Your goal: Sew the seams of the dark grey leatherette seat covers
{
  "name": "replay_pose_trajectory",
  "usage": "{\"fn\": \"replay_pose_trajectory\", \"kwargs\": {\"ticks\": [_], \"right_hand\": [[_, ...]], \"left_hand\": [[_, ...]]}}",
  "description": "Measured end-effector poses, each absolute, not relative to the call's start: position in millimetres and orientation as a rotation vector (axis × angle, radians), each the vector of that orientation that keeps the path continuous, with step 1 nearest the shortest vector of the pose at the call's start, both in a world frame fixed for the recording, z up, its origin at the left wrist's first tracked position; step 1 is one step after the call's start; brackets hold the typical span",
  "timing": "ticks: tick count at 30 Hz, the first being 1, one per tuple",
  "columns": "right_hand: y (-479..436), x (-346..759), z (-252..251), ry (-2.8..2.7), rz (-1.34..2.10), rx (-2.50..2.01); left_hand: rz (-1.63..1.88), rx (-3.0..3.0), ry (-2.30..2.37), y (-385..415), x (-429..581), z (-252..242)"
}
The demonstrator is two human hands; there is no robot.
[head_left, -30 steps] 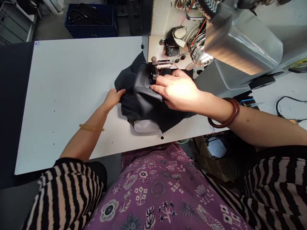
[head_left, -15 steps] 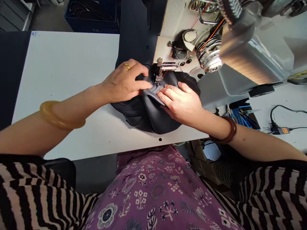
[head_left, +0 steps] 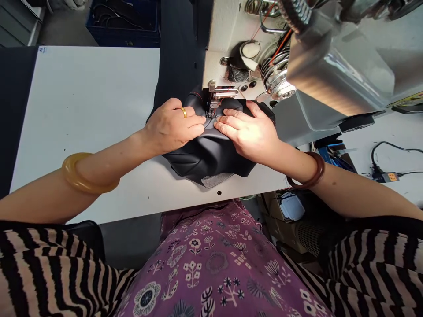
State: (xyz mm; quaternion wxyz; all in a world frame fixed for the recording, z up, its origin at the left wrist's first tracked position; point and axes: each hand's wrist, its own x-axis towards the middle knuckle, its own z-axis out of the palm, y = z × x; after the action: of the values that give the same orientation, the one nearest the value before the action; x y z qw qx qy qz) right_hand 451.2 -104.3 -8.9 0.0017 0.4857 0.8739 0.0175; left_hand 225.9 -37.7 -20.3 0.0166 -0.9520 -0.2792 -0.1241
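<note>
A black leather-like piece [head_left: 208,152] lies bunched on the white table [head_left: 89,101], its far edge under the presser foot [head_left: 213,103] of an industrial sewing machine [head_left: 264,53]. My left hand [head_left: 173,127], with a gold ring, presses down on the piece just left of the foot, fingers curled and together. My right hand [head_left: 249,134] lies flat on the piece just right of the foot, fingers stretched toward the needle. The fingertips of both hands almost meet in front of the foot. A pale mesh lining [head_left: 214,179] peeks out at the near edge.
A blue crate [head_left: 125,22] stands on the floor beyond the table. Cables and a plug [head_left: 386,176] lie on the surface at the right. Boxes and a white container [head_left: 291,207] sit under the table's right side. My lap is close to the table's near edge.
My left hand came from the piece's left edge up to the presser foot and now presses there. The piece was shifted and smoothed under the foot; my right hand stays beside the needle.
</note>
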Motion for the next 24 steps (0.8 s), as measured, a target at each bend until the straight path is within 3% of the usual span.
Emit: {"fn": "replay_pose_trajectory", "kwargs": {"ticks": [3,16,24], "right_hand": [[-101,455,-9,2.753,0.081,1.485],[-78,475,-12,2.877,0.344,1.165],[-101,446,-5,2.755,0.292,1.317]], "left_hand": [[-0.247,-2.882,-0.713,-42,226,-24],[-0.745,-2.436,-0.469,-53,236,-46],[-0.453,-2.924,-0.619,-30,228,-30]]}}
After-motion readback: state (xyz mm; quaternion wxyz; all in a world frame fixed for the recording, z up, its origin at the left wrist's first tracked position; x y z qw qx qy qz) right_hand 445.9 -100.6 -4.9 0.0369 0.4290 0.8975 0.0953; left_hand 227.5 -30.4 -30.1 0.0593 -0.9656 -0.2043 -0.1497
